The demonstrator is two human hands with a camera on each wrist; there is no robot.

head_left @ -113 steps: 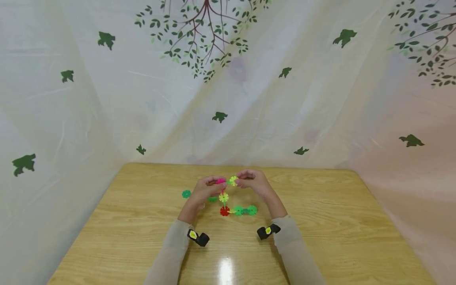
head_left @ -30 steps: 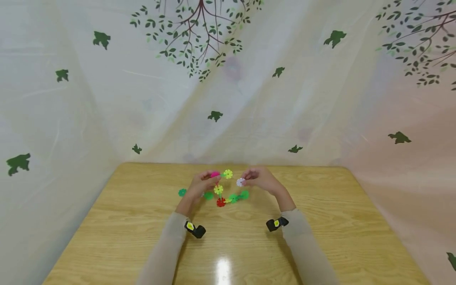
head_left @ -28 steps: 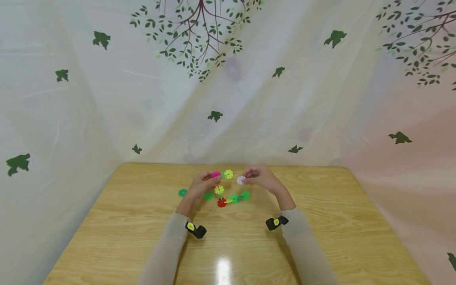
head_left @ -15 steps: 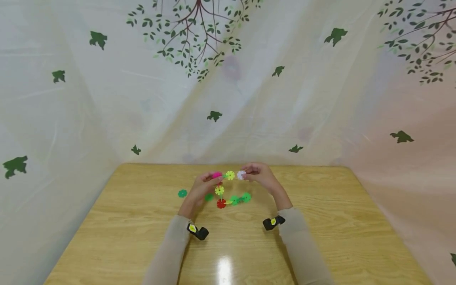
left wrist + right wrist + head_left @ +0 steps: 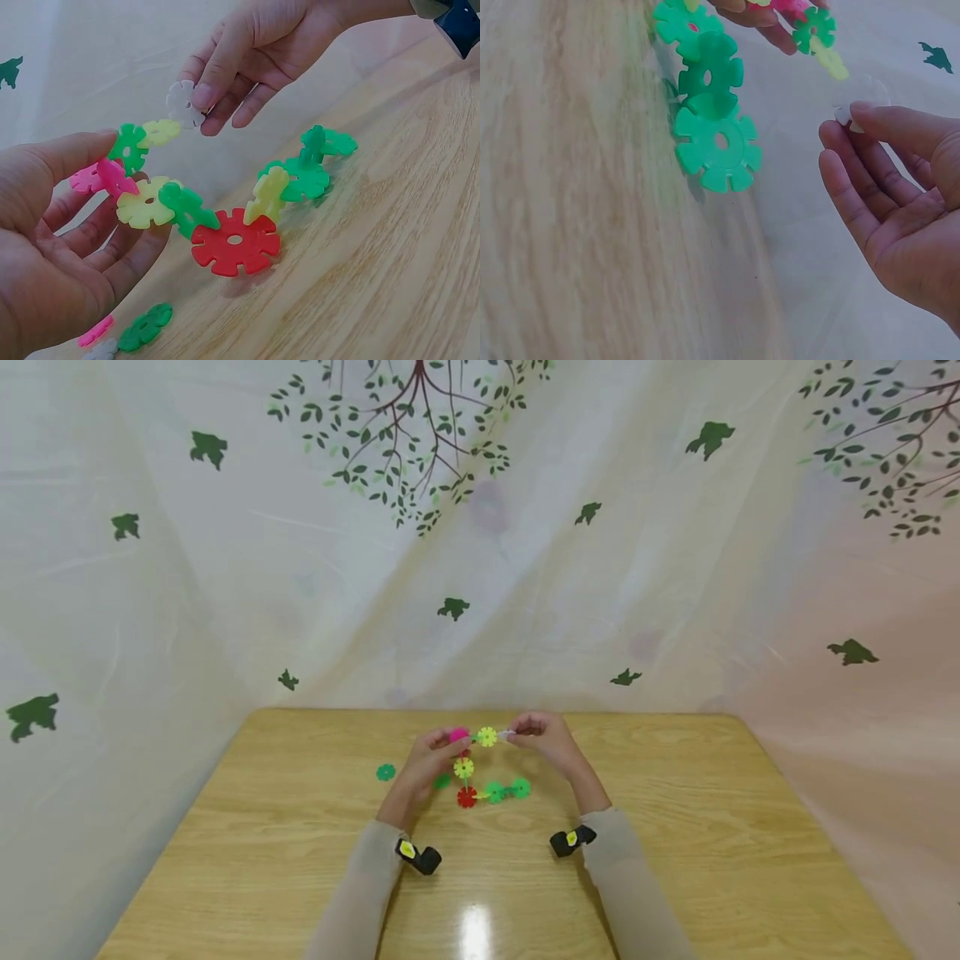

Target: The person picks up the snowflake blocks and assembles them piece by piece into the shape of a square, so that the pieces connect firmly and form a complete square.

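Observation:
My left hand (image 5: 427,764) pinches a chain of slotted plastic snowflake discs by its pink disc (image 5: 112,178). From there the chain turns through a yellow disc (image 5: 463,767) to a red disc (image 5: 467,797), then along to a green disc (image 5: 521,788) at its right end. On the upper arm, a small green disc (image 5: 129,150) leads to a yellow end disc (image 5: 487,737). My right hand (image 5: 551,745) pinches a white snowflake disc (image 5: 182,103) between thumb and index finger, turned edge-on beside that yellow end. Whether the two touch, I cannot tell.
A loose teal-green disc (image 5: 386,772) lies on the wooden table (image 5: 675,843) left of the left hand. Under that hand are a green disc (image 5: 145,327), a pink disc (image 5: 96,330) and a pale one. A printed cloth (image 5: 337,610) hangs behind.
The right hand, earlier at the yellow end disc, then held the white disc lower and apart. It has since raised it level with the yellow end and turned it edge-on. The left hand keeps its grip.

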